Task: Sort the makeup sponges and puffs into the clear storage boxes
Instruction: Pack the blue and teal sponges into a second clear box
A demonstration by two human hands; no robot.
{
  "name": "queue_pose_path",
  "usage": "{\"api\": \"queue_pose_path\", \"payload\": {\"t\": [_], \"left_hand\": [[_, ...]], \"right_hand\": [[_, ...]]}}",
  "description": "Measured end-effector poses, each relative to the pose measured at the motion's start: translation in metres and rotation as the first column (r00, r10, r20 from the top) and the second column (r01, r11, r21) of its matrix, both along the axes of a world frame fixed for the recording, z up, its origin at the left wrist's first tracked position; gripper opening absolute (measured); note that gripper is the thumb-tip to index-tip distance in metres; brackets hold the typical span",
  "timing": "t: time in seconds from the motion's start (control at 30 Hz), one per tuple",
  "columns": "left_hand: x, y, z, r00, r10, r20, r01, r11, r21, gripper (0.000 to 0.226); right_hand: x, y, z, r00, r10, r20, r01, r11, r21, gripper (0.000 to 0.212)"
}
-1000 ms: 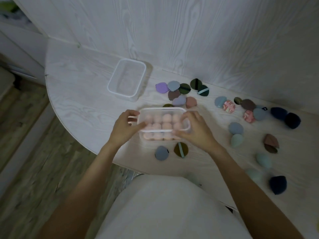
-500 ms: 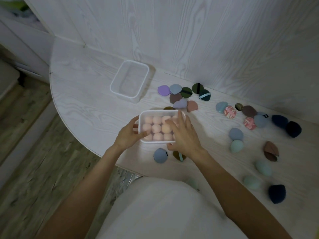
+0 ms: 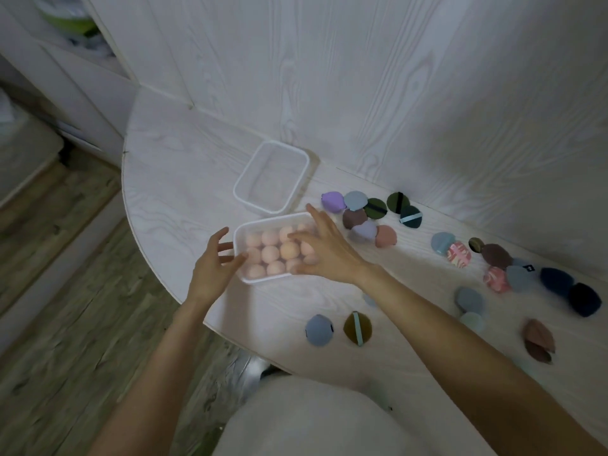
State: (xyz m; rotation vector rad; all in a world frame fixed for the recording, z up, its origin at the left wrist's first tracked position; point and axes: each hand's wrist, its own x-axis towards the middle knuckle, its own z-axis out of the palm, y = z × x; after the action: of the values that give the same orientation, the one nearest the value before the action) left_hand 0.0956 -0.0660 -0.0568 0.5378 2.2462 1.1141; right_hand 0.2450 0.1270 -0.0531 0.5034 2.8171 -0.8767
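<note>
Head view: my hands at the full box (image 3: 244, 232) of pink sponges (image 3: 270, 253) on the table (image 3: 171, 179).
My left hand (image 3: 214, 268) is spread loosely at the box's left wall, fingertips touching it, gripping nothing; my right hand (image 3: 324, 250) lies flat and splayed over the box's right side, fingers reaching across the sponges, closed on nothing; the empty box (image 3: 271, 176) stands just behind, against the wall; loose puffs (image 3: 362, 213) cluster to the right of both boxes; a blue puff (image 3: 318, 330) and an olive puff (image 3: 357, 328) lie near the table's front edge; two navy sponges (image 3: 570, 289) sit far right.
</note>
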Motion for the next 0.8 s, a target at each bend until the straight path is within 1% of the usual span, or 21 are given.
{"api": "queue_pose_path", "payload": {"t": [0.03, 0.07, 0.1, 0.13, 0.17, 0.23, 0.27, 0.3, 0.37, 0.4, 0.43, 0.53, 0.6, 0.63, 0.7, 0.8], "left_hand": [[-0.008, 0.004, 0.000, 0.999, 0.016, -0.052, -0.016, 1.000, -0.002, 0.068], [-0.015, 0.009, 0.000, 0.993, 0.032, -0.110, -0.033, 0.999, -0.009, 0.069], [-0.022, 0.015, 0.001, 0.988, 0.046, -0.150, -0.048, 0.999, -0.010, 0.070], [-0.028, 0.023, 0.004, 0.986, 0.061, -0.153, -0.063, 0.998, -0.007, 0.071], [-0.035, 0.033, 0.005, 0.989, 0.078, -0.123, -0.079, 0.997, 0.000, 0.071], [-0.049, 0.054, 0.007, 0.994, 0.105, -0.002, -0.105, 0.994, -0.004, 0.071], [-0.053, 0.064, 0.006, 0.993, 0.107, 0.057, -0.107, 0.994, -0.019, 0.070], [-0.057, 0.072, 0.005, 0.989, 0.108, 0.096, -0.106, 0.994, -0.030, 0.069], [-0.062, 0.084, 0.000, 0.985, 0.123, 0.121, -0.121, 0.992, -0.017, 0.061], [-0.063, 0.088, -0.001, 0.984, 0.139, 0.112, -0.140, 0.990, 0.005, 0.057], [-0.064, 0.091, -0.001, 0.983, 0.157, 0.097, -0.161, 0.986, 0.035, 0.054], [-0.057, 0.095, 0.008, 0.983, 0.184, 0.004, -0.182, 0.967, 0.181, 0.045], [-0.045, 0.098, 0.016, 0.979, 0.179, -0.093, -0.148, 0.952, 0.269, 0.041], [-0.037, 0.099, 0.021, 0.979, 0.167, -0.114, -0.126, 0.945, 0.300, 0.040], [-0.022, 0.099, 0.027, 0.987, 0.129, -0.099, -0.088, 0.935, 0.343, 0.042], [-0.002, 0.095, 0.037, 0.999, 0.044, -0.002, -0.039, 0.905, 0.424, 0.045]], "right_hand": [[-0.008, 0.008, 0.005, 0.998, -0.060, -0.036, 0.060, 0.998, -0.017, 0.055], [-0.016, 0.017, 0.010, 0.984, -0.157, -0.087, 0.154, 0.987, -0.040, 0.049], [-0.025, 0.026, 0.015, 0.955, -0.273, -0.118, 0.263, 0.960, -0.092, 0.045], [-0.036, 0.036, 0.020, 0.919, -0.379, -0.109, 0.360, 0.918, -0.165, 0.045], [-0.047, 0.045, 0.023, 0.886, -0.461, -0.059, 0.434, 0.866, -0.250, 0.048], [-0.070, 0.058, 0.024, 0.831, -0.548, 0.093, 0.534, 0.742, -0.405, 0.061], [-0.079, 0.062, 0.022, 0.800, -0.579, 0.158, 0.576, 0.667, -0.473, 0.067], [-0.088, 0.064, 0.020, 0.762, -0.612, 0.211, 0.610, 0.570, -0.550, 0.071], [-0.102, 0.063, 0.019, 0.701, -0.654, 0.286, 0.625, 0.369, -0.688, 0.076], [-0.107, 0.062, 0.018, 0.682, -0.666, 0.302, 0.615, 0.299, -0.729, 0.078], [-0.111, 0.062, 0.017, 0.666, -0.677, 0.313, 0.609, 0.250, -0.753, 0.079], [-0.110, 0.065, 0.018, 0.626, -0.721, 0.296, 0.582, 0.179, -0.793, 0.076], [-0.101, 0.067, 0.019, 0.589, -0.756, 0.287, 0.586, 0.155, -0.795, 0.070], [-0.093, 0.067, 0.022, 0.565, -0.772, 0.292, 0.589, 0.129, -0.797, 0.064], [-0.079, 0.066, 0.031, 0.536, -0.785, 0.311, 0.568, 0.063, -0.821, 0.052], [-0.046, 0.065, 0.045, 0.528, -0.794, 0.300, 0.477, -0.014, -0.879, 0.051]]}}
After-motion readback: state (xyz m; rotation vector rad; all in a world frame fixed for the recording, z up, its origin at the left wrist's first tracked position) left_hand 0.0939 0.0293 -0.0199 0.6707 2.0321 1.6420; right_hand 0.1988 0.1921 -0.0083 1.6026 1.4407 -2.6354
